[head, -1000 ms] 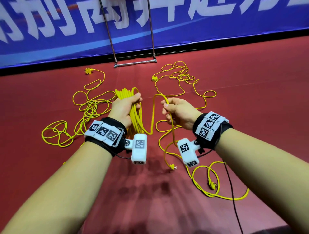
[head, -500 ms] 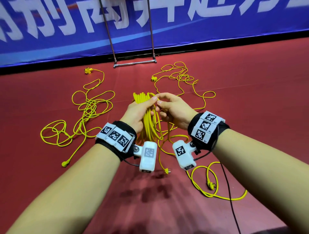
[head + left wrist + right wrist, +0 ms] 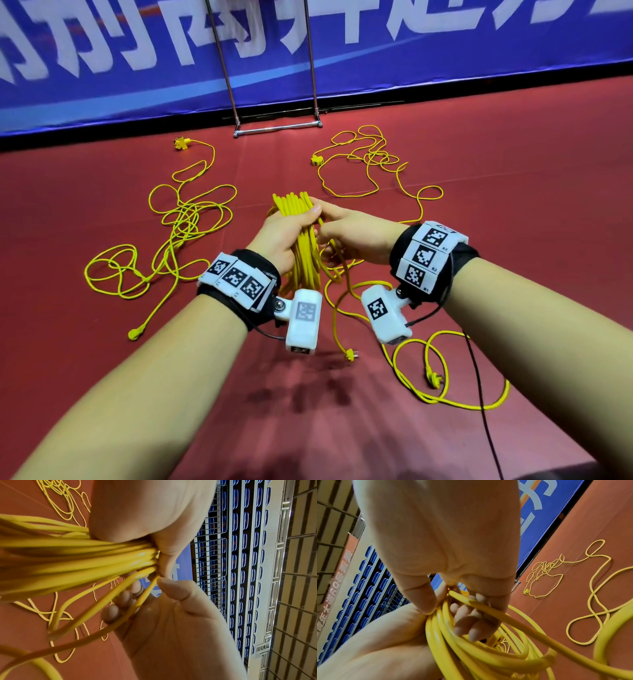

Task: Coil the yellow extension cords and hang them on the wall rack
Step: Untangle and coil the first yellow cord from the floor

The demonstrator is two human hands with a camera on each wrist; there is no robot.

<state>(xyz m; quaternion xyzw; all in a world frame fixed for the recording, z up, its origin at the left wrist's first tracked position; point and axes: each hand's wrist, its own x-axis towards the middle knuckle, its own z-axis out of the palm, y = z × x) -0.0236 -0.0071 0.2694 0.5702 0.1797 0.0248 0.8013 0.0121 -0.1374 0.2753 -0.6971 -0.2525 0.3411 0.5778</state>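
My left hand (image 3: pixel 291 229) grips a bundle of yellow cord loops (image 3: pixel 303 253) held upright at chest height; the same coil (image 3: pixel 77 561) fills the left wrist view. My right hand (image 3: pixel 346 236) is pressed against the bundle and pinches the newest loop of cord (image 3: pixel 488 609) against it. The free tail hangs down to a plug (image 3: pixel 351 355) near the floor. Two more yellow cords lie loose on the red floor: one tangle at the left (image 3: pixel 178 233), another at the back right (image 3: pixel 373 164). The metal rack (image 3: pixel 277 128) stands against the blue banner.
A third loose stretch of yellow cord with a plug (image 3: pixel 435 377) curls on the floor under my right forearm. A thin black cable (image 3: pixel 479 394) trails from my right wrist. The blue banner wall (image 3: pixel 445 41) closes off the far side.
My right hand brought a loop of cord leftward from apart to the bundle and now touches my left hand. The left hand and coil shifted right toward the centre.
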